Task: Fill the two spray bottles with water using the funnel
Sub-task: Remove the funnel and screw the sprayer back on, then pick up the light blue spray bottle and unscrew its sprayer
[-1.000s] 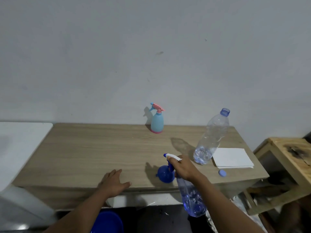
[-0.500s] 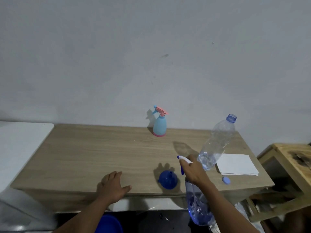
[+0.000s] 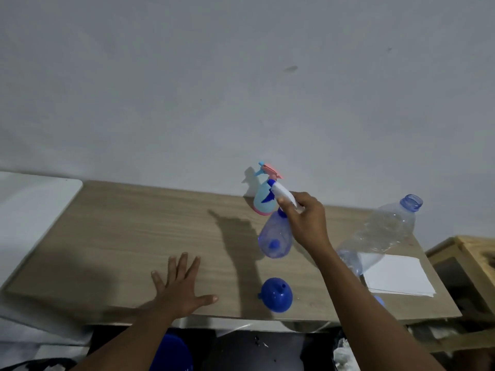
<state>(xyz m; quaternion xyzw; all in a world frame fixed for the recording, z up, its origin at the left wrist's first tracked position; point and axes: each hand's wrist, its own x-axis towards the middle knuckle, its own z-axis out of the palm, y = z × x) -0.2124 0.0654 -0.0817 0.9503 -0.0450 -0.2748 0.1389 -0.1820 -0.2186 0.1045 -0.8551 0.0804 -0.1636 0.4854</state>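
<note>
Here, the blue spray bottle (image 3: 276, 241) is held clear of the table (image 3: 120, 236) by the right hand (image 3: 305, 223), whose fingers are curled round the neck just under the white trigger head (image 3: 285, 195). The bottle is tilted, with its rounded base turned toward the near side. The left hand (image 3: 179, 287) is laid flat on the wood by the near edge, fingers spread and nothing held, well apart from the right.

The held bottle is made of thin translucent plastic and is judged light and somewhat squeezable; whether water is inside cannot be told. The stiff neck is judged the surest place to hold it, since the smooth belly would be expected to give, and to slip if wetted.

The second spray bottle (image 3: 263, 203), pale blue with a pink base and trigger, is stood upright at the far edge against the wall, partly hidden behind the held trigger head. The funnel (image 3: 276, 294), of glossy hard blue plastic, is set mouth-down by the near edge with its spout upward, and is probably best lifted by the spout or rim.

To the right, a clear, ridged water bottle (image 3: 380, 234) is seen uncapped with a little water at its bottom. Its thin walls would likely buckle under a firm squeeze. A stack of white paper (image 3: 396, 275) is laid just beside it, and a blue cap (image 3: 379, 300) is partly hidden behind the right forearm.
</note>
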